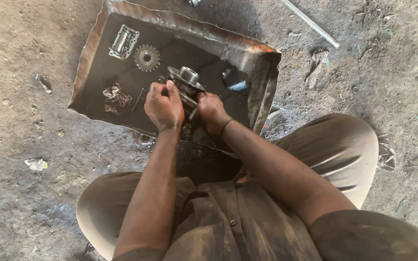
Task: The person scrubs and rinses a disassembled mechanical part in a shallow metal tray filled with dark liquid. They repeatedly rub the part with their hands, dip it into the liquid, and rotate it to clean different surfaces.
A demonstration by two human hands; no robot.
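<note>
**Both hands on a greasy hub part over the oil tray**

Squarely over the middle of the tray, a metal hub assembly (186, 82) with a threaded collar on top was held between both hands. The left hand (164, 105) had its fingers curled down on the part's near flange, grasping it; the right hand (210, 110) was clenched around the lower right side, likely steadying it from turning. Holding it above the tray probably let oil and grit drop into the black liquid instead of the dirt.

Around it in the battered sheet-metal tray (247, 50) lay a toothed gear (146, 57), a rectangular metal bracket (123, 42) in the far left corner, a crumpled rag (116, 96) and a dark shiny piece (234, 79) at the right.

Beyond the tray, a metal rod (309, 22) lay on the dirt floor (35, 121). No packages, labels or signs showed; only a scrap of pale wrapper (36, 164) at the left.
</note>
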